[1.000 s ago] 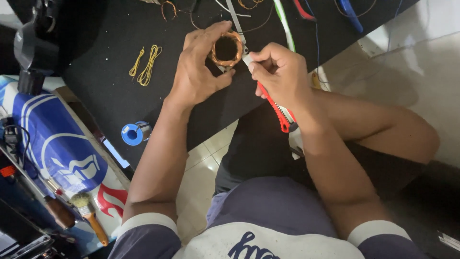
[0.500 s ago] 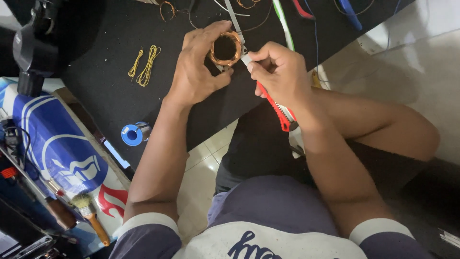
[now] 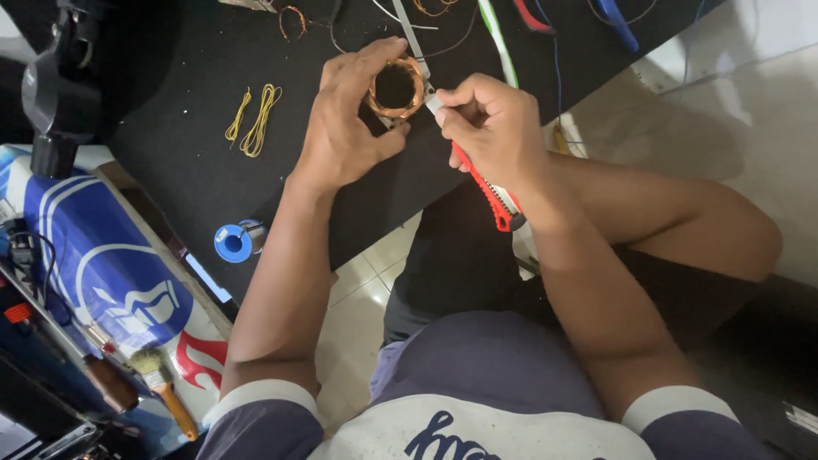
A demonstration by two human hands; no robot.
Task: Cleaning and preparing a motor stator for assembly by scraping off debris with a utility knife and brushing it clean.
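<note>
Copper coil (image 3: 396, 88), a wound ring, sat above the black mat (image 3: 187, 153), pinched in the closed left hand (image 3: 345, 128). Right hand (image 3: 494, 128) was fisted around a red utility knife (image 3: 481, 183), its blade seemingly touching the coil's rim. A blue solder spool (image 3: 234, 242) lay well apart.

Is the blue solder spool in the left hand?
No, the blue solder spool lies on the black mat, while the left hand holds a copper coil.

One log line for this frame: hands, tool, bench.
left hand: grips copper coil ring | right hand: holds red utility knife, blade at ring | bench: black mat, blue solder spool, yellow wires
</note>
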